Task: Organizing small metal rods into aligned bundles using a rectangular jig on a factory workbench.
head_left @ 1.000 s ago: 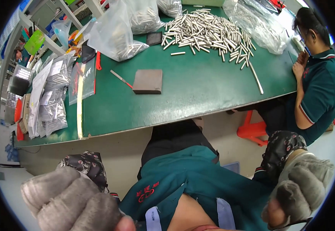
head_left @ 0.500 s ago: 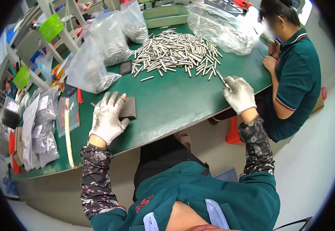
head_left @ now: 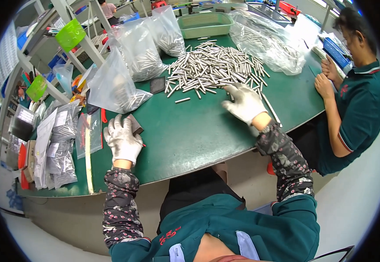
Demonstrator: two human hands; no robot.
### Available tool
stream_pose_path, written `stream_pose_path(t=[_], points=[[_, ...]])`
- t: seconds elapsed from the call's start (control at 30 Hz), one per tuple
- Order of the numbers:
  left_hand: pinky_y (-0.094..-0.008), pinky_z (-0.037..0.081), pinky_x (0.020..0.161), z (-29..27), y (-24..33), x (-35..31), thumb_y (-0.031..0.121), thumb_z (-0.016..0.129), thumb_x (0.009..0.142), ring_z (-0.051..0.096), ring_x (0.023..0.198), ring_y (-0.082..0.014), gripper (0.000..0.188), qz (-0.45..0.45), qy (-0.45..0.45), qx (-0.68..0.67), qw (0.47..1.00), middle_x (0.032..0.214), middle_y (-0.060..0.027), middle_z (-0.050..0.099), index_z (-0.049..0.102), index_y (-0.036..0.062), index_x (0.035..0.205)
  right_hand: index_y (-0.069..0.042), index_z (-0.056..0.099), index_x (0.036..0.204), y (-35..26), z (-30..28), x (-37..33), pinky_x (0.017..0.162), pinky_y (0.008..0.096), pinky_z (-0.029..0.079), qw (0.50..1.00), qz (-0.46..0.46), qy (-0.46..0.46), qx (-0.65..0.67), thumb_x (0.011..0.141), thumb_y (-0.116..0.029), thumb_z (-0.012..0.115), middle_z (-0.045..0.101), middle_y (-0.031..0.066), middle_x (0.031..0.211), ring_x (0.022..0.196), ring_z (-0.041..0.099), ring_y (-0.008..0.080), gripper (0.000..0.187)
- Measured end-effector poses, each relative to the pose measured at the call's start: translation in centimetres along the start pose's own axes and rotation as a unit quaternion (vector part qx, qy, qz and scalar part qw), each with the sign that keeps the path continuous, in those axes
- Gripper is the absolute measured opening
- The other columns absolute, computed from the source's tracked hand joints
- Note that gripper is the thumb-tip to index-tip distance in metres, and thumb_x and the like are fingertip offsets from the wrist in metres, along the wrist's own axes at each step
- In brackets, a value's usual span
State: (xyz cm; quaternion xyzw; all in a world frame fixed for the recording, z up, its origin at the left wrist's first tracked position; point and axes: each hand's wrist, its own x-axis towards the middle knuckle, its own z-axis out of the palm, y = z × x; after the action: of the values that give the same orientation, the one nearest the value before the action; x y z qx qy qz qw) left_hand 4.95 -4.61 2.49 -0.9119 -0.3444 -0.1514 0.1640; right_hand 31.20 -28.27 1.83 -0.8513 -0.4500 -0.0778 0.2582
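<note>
My left hand (head_left: 123, 139), in a white glove, lies on the green table with its fingers stretched out. A dark flat block (head_left: 135, 125) sits against its index finger, partly covered by the hand. My right hand (head_left: 246, 105), also gloved and slightly blurred, is over the near edge of a heap of short silver metal pins (head_left: 214, 65). Its thumb stands apart from the fingers, and I see nothing held in it. A long thin rod (head_left: 271, 110) rests on the table just right of this hand. One loose pin (head_left: 182, 100) lies apart, left of the heap.
Clear bags of pins (head_left: 139, 61) stand behind left; another bag (head_left: 268, 43) lies behind right. A green tray (head_left: 205, 26) is at the back. Papers and small bags (head_left: 61, 144) crowd the left. A co-worker (head_left: 351, 100) sits at the right edge.
My right hand has let go of the thin rod and moved left to the heap's near edge. The block beside my left hand has turned. The view has shifted slightly.
</note>
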Motion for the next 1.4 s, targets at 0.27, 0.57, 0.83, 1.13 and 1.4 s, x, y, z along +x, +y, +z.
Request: stream_pose_path(t=[0.27,0.57,0.83,1.13,1.4], points=[[-0.0439,0.039,0.102,-1.5,8.5,4.6,0.031,0.067,0.074,0.044,0.124,-0.0320,0.065,0.089,-0.088,-0.264,0.956,0.136,-0.0155,0.044,0.046,0.0087,0.131,-0.016,0.045,0.137,-0.9,5.1,10.2,0.106,0.0451,0.033,0.994,0.096,-0.057,-0.003,0.075,-0.060,0.059,0.040,0.0173,0.142,0.132,0.038,0.0334,0.077],[-0.0407,0.025,0.111,4.2,13.6,9.7,0.052,0.078,0.061,0.036,0.133,-0.0280,0.109,0.094,-0.126,-0.287,0.945,0.145,-0.0118,0.038,0.027,0.0072,0.146,-0.020,0.058,0.123,-3.4,5.7,8.9,0.102,0.0505,0.030,0.992,0.065,-0.092,-0.049,0.066,-0.057,0.066,0.049,0.0142,0.132,0.124,0.045,0.0333,0.068],[-0.0457,0.040,0.101,4.6,13.3,8.5,0.048,0.081,0.057,0.044,0.124,-0.0366,0.103,0.134,-0.093,-0.283,0.945,0.137,-0.0179,0.044,0.036,0.0098,0.141,-0.022,0.060,0.121,-4.3,6.9,6.1,0.095,0.0488,0.037,0.998,-0.014,-0.056,-0.021,0.068,-0.046,0.067,0.052,0.0117,0.126,0.111,0.053,0.0326,0.059],[-0.0450,0.044,0.095,3.0,10.7,2.6,0.045,0.077,0.061,0.052,0.113,-0.0347,0.080,0.117,-0.046,-0.310,0.942,0.128,-0.0148,0.050,0.049,0.0075,0.127,-0.017,0.061,0.119,-7.1,6.8,1.3,0.095,0.0464,0.041,0.993,-0.100,-0.011,0.063,0.072,-0.042,0.066,0.053,0.0153,0.122,0.112,0.051,0.0348,0.053],[-0.0444,0.044,0.094,0.9,8.6,-2.9,0.039,0.080,0.061,0.049,0.114,-0.0353,0.080,0.097,-0.085,-0.287,0.949,0.127,-0.0142,0.048,0.048,0.0092,0.127,-0.008,0.063,0.110,-8.4,6.8,-2.4,0.095,0.0465,0.040,0.963,-0.225,-0.021,0.145,0.071,-0.026,0.067,0.054,0.0171,0.120,0.109,0.051,0.0366,0.043]])
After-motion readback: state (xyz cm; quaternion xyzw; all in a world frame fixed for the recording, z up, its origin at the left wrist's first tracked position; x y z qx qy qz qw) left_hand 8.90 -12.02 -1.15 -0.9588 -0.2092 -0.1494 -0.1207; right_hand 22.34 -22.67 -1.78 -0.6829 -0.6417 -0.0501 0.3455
